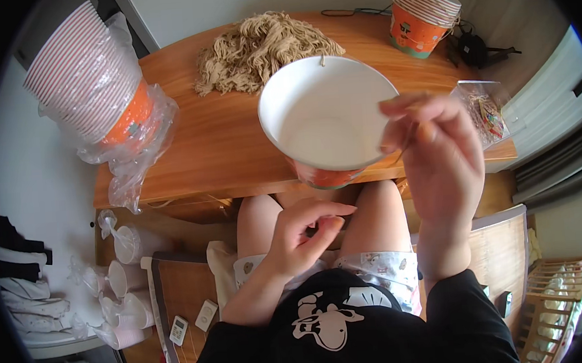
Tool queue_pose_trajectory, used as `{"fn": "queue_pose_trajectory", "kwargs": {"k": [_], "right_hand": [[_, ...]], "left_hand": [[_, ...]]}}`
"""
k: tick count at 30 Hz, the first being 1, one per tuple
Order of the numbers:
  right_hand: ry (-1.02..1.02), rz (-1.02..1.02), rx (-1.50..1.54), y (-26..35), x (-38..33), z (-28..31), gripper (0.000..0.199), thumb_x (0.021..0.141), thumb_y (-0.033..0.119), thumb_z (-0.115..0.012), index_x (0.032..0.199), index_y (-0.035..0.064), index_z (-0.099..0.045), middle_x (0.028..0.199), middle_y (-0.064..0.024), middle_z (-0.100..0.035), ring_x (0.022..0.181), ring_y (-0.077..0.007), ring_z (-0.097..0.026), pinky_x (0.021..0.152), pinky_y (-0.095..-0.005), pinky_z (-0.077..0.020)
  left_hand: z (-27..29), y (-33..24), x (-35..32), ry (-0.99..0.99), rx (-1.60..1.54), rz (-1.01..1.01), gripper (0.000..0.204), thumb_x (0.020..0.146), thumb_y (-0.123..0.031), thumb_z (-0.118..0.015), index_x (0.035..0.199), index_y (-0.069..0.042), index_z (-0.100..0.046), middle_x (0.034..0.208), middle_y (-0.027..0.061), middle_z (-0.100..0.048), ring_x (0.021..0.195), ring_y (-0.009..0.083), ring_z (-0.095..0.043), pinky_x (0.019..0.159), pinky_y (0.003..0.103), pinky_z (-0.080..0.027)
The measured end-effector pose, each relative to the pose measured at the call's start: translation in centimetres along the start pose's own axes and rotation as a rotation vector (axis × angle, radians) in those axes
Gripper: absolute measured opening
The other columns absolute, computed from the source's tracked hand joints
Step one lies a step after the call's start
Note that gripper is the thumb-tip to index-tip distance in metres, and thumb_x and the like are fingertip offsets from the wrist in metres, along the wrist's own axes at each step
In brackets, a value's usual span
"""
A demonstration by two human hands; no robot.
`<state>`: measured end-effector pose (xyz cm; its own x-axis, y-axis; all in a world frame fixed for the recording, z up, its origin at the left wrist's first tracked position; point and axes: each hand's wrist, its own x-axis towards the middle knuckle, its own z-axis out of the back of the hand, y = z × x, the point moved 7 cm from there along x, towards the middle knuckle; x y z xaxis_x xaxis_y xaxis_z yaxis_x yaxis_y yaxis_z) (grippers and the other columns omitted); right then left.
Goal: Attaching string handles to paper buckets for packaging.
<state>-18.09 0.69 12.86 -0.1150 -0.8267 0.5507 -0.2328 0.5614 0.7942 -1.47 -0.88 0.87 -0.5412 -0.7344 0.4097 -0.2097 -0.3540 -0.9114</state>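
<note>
A white-lined paper bucket [330, 114] with an orange printed outside stands at the near edge of the table, its mouth tilted toward me. A short bit of beige cord [323, 61] pokes through at its far rim. My right hand [440, 141] is raised at the bucket's right rim, thumb and fingers pinched on a thin cord, mostly hidden and slightly blurred. Above my lap, my left hand [308, 237] has its index finger stretched out and thumb apart, with nothing seen in it. Beyond the bucket lies a heap of beige cords [265, 48].
A tall stack of paper buckets [81, 81] in clear plastic stands at the table's left. More nested buckets [422, 17] sit at the far right, beside a black object [474, 47]. A clear box [485, 110] with small items lies at the right edge. Wrapped buckets [125, 277] stand lower left.
</note>
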Motion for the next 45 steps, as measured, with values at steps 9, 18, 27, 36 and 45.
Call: {"fn": "queue_pose_trajectory", "kwargs": {"k": [9, 18, 27, 36, 45], "right_hand": [[0.124, 0.268, -0.675, 1.1, -5.1, -0.9, 0.032, 0.075, -0.013, -0.062, 0.1, 0.0021, -0.074, 0.101, -0.0163, -0.075, 0.096, -0.0277, -0.072, 0.089, -0.0395, -0.0506], [0.114, 0.281, -0.856, -0.6, -8.4, -0.5, 0.022, 0.077, -0.001, -0.077, 0.095, 0.0116, -0.076, 0.101, -0.0048, -0.078, 0.099, -0.0214, -0.069, 0.102, -0.0392, -0.0418], [0.208, 0.208, -0.756, -2.6, -9.1, 0.2, 0.02, 0.078, -0.003, -0.074, 0.095, 0.0057, -0.076, 0.102, -0.0089, -0.077, 0.094, -0.0241, -0.068, 0.09, -0.0381, -0.0485], [0.226, 0.146, -0.685, -2.2, -9.1, 0.7, 0.022, 0.08, -0.007, -0.068, 0.099, 0.0013, -0.074, 0.104, -0.0151, -0.076, 0.094, -0.0279, -0.068, 0.081, -0.0351, -0.0547], [-0.064, 0.076, -0.956, -0.3, -8.3, 1.7, 0.025, 0.08, -0.006, -0.065, 0.105, -0.0033, -0.069, 0.092, -0.0148, -0.072, 0.085, -0.0248, -0.065, 0.077, -0.0323, -0.0507]], "left_hand": [[-4.8, -0.1, 0.2, 0.091, -0.756, 0.205, 0.031, 0.1, -0.009, -0.061, 0.13, -0.003, -0.065, 0.086, -0.0008, -0.063, 0.073, 0.0024, -0.053, 0.061, 0.018, -0.039], [-4.5, 2.2, 0.6, -0.158, -0.898, 0.253, 0.023, 0.107, -0.019, -0.051, 0.11, -0.003, -0.067, 0.075, -0.0028, -0.059, 0.058, 0.0022, -0.045, 0.053, 0.018, -0.036], [-3.6, 0.7, 2.2, -0.043, -0.735, 0.14, 0.023, 0.108, -0.019, -0.048, 0.088, -0.009, -0.053, 0.085, -0.0038, -0.055, 0.07, 0.0022, -0.043, 0.064, 0.019, -0.035], [-3.0, 0.6, 2.3, -0.139, -0.593, 0.192, 0.025, 0.104, -0.022, -0.046, 0.082, -0.01, -0.049, 0.073, -0.0017, -0.047, 0.062, 0.0065, -0.038, 0.055, 0.023, -0.03], [-3.2, 0.7, 2.2, -0.131, -0.782, 0.25, 0.027, 0.107, -0.021, -0.047, 0.085, -0.008, -0.055, 0.076, -0.0044, -0.052, 0.063, 0.0018, -0.04, 0.058, 0.019, -0.032]]}}
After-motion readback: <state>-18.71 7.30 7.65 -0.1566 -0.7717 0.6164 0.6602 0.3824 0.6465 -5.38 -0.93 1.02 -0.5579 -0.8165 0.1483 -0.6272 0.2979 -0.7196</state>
